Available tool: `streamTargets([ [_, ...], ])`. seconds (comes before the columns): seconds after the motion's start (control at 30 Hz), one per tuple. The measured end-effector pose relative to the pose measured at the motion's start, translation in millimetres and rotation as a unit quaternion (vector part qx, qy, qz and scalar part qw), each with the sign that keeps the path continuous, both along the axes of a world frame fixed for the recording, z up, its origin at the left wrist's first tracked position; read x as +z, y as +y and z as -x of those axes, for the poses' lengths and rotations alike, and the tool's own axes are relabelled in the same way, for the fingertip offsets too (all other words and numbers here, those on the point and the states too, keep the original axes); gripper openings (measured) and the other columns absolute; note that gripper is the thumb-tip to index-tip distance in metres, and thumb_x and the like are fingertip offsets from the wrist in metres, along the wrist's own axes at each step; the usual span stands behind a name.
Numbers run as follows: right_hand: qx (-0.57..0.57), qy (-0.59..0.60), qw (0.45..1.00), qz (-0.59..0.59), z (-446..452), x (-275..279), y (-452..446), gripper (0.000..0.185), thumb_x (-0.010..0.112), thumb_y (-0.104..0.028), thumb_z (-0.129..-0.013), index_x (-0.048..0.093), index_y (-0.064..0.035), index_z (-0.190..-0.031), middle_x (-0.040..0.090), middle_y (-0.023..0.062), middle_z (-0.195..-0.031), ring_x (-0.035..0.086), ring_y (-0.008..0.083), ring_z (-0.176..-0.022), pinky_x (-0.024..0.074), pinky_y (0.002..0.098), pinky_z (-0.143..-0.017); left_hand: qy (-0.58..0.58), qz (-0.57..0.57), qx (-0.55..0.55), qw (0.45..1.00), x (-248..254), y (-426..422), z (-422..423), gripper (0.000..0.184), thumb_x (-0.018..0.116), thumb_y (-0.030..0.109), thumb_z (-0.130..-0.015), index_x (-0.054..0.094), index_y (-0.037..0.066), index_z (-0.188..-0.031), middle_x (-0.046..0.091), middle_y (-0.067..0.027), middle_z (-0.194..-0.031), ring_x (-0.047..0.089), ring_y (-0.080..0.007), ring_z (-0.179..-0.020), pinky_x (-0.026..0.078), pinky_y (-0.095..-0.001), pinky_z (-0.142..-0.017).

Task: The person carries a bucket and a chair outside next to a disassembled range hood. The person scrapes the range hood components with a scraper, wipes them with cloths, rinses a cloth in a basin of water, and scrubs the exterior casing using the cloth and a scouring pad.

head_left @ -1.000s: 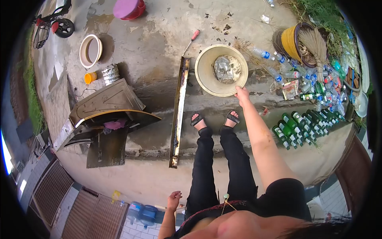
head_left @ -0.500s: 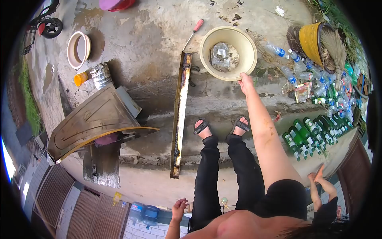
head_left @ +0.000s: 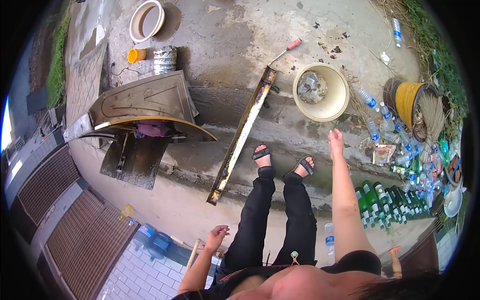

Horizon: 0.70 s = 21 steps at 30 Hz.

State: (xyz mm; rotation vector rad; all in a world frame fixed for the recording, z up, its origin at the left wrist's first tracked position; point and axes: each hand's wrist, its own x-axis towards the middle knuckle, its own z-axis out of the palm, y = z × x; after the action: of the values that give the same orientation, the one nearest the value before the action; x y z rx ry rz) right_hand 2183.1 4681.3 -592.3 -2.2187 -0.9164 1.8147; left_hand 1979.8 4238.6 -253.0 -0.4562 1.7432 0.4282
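Observation:
My right hand [head_left: 336,143] is in the air just below the cream plastic bucket [head_left: 341,95], apart from its rim, with fingers loosely spread and nothing in them. Inside the bucket lies clear crumpled plastic [head_left: 311,86] with some dirt. My left hand [head_left: 217,238] hangs beside my left thigh, fingers loosely bent and apart, holding nothing. Left of the bucket, a long narrow metal trough [head_left: 243,131], rusty and stained, lies aslant across the step. A screwdriver [head_left: 294,44] with a red handle lies with its shaft against the trough's far end.
Plastic bottles [head_left: 372,129] and rows of green glass bottles [head_left: 380,192] lie on the right, near a yellow-wrapped pot [head_left: 406,105] and a straw broom [head_left: 430,112]. Bent dirty panels [head_left: 145,102], a yellow cup [head_left: 136,55] and a white basin [head_left: 134,25] are on the left. Concrete steps [head_left: 295,137] cross underfoot.
My right hand has let go of the bucket's rim and drawn back toward me. The bucket now rests on the ground. My view has turned, so the trough appears more slanted.

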Motion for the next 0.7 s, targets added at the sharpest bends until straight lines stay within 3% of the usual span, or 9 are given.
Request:
streamTargets([
  [0.1, 0.205, -0.020, 0.978, -0.007, -21.3, 44.4, -28.9, 0.041, 0.058, -0.022, -0.083, 0.046, -0.0078, -0.119, 0.054, 0.0046, -0.108, 0.052, 0.0133, -0.092, 0.0413, 0.0259, -0.073, 0.024, -0.043, 0.021, 0.999, 9.1, 21.2, -7.6, 0.025, 0.049, 0.016, -0.087, 0.053, 0.003, -0.108, 0.060, -0.0063, -0.098, 0.058, -0.0136, -0.085, 0.044, -0.0264, -0.075],
  [0.17, 0.275, -0.024, 0.961, -0.019, -43.2, 66.7, -51.1, 0.038, 0.058, -0.020, -0.082, 0.048, -0.0070, -0.117, 0.057, 0.0043, -0.102, 0.055, 0.0119, -0.082, 0.0419, 0.0245, -0.063, 0.039, -0.072, 0.037, 0.996, 20.4, 35.2, -14.8, 0.024, 0.050, 0.014, -0.086, 0.054, 0.000, -0.106, 0.061, -0.0079, -0.095, 0.059, -0.0140, -0.083, 0.045, -0.0257, -0.075],
  [0.2, 0.221, -0.003, 0.974, 0.047, -41.1, 96.4, -57.0, 0.037, 0.057, -0.019, -0.082, 0.048, -0.0068, -0.117, 0.057, 0.0040, -0.100, 0.056, 0.0121, -0.079, 0.0417, 0.0240, -0.062, 0.046, -0.087, 0.044, 0.994, 24.2, 38.9, -18.9, 0.024, 0.050, 0.012, -0.086, 0.054, -0.001, -0.105, 0.061, -0.0088, -0.094, 0.059, -0.0142, -0.082, 0.046, -0.0254, -0.076],
  [0.3, 0.258, -0.023, 0.960, 0.107, -44.2, 170.8, -68.9, 0.034, 0.056, -0.019, -0.083, 0.049, -0.0089, -0.115, 0.058, 0.0023, -0.099, 0.057, 0.0118, -0.078, 0.0423, 0.0267, -0.064, 0.086, -0.134, 0.056, 0.986, 33.8, 37.8, -33.6, 0.024, 0.051, 0.013, -0.085, 0.055, -0.001, -0.105, 0.061, -0.0074, -0.093, 0.059, -0.0140, -0.082, 0.046, -0.0258, -0.076],
  [0.4, 0.327, -0.018, 0.937, 0.118, -54.6, 227.3, -68.4, 0.032, 0.055, -0.018, -0.083, 0.050, -0.0094, -0.113, 0.058, 0.0020, -0.099, 0.057, 0.0112, -0.078, 0.0425, 0.0265, -0.064, 0.082, -0.119, 0.025, 0.989, 48.7, 35.0, -37.7, 0.025, 0.052, 0.016, -0.085, 0.055, 0.001, -0.105, 0.060, -0.0035, -0.092, 0.056, -0.0112, -0.083, 0.044, -0.0255, -0.077],
  [0.53, 0.369, -0.012, 0.926, 0.079, -76.1, 303.8, -43.5, 0.031, 0.055, -0.018, -0.083, 0.050, -0.0086, -0.113, 0.059, 0.0012, -0.095, 0.057, 0.0097, -0.073, 0.0421, 0.0236, -0.060, 0.149, -0.079, -0.056, 0.984, 84.9, 15.6, -47.8, 0.026, 0.055, 0.021, -0.083, 0.058, 0.003, -0.102, 0.062, -0.0052, -0.083, 0.057, -0.0127, -0.077, 0.046, -0.0279, -0.073],
  [0.63, 0.378, -0.002, 0.925, 0.043, -91.5, 346.3, -15.9, 0.029, 0.054, -0.018, -0.084, 0.050, -0.0072, -0.110, 0.061, 0.0015, -0.088, 0.056, 0.0088, -0.068, 0.0411, 0.0206, -0.055, 0.198, -0.053, -0.057, 0.977, 105.9, -11.3, -55.8, 0.026, 0.055, 0.023, -0.079, 0.060, 0.005, -0.098, 0.063, -0.0127, -0.090, 0.060, -0.0235, -0.084, 0.046, -0.0327, -0.078],
  [0.7, 0.372, -0.017, 0.928, 0.019, -102.6, 363.2, 4.2, 0.026, 0.053, -0.016, -0.085, 0.050, -0.0061, -0.109, 0.060, 0.0032, -0.087, 0.057, 0.0097, -0.065, 0.0421, 0.0216, -0.052, 0.208, -0.040, -0.042, 0.976, 126.4, -20.6, -53.9, 0.026, 0.055, 0.022, -0.079, 0.060, 0.005, -0.097, 0.063, -0.0134, -0.091, 0.060, -0.0251, -0.085, 0.046, -0.0334, -0.078],
])
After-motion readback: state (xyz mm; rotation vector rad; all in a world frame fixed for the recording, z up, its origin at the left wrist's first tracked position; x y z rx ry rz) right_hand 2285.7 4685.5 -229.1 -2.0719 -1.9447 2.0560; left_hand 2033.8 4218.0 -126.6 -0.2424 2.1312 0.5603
